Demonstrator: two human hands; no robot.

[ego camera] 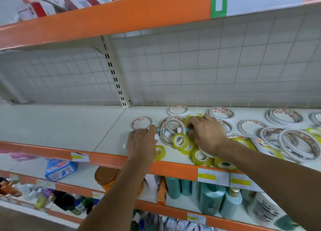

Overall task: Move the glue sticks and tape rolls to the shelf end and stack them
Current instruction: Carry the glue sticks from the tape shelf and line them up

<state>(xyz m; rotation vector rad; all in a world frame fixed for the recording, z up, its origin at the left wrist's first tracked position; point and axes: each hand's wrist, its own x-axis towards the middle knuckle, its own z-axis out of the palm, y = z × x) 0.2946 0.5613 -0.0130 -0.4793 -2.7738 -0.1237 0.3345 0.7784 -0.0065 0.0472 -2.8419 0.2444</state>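
Note:
Several white tape rolls (173, 131) and yellow-green tape rolls (180, 140) lie scattered over the right part of the white shelf (69, 126). Teal glue sticks with white caps (167, 133) lie among the rolls in the middle. My left hand (141, 142) is palm down at the left edge of the pile, its fingers curled round glue sticks whose white ends (157, 136) poke out on both sides. My right hand (206, 133) reaches over the rolls and pinches a teal glue stick (188, 130) with its fingertips.
The shelf has an orange front edge (111, 158) with price labels (212, 177). A wire grid back panel (191, 66) and a slotted upright (116, 78) stand behind. More white rolls (286, 116) lie far right. Bottles (212, 201) fill the lower shelf.

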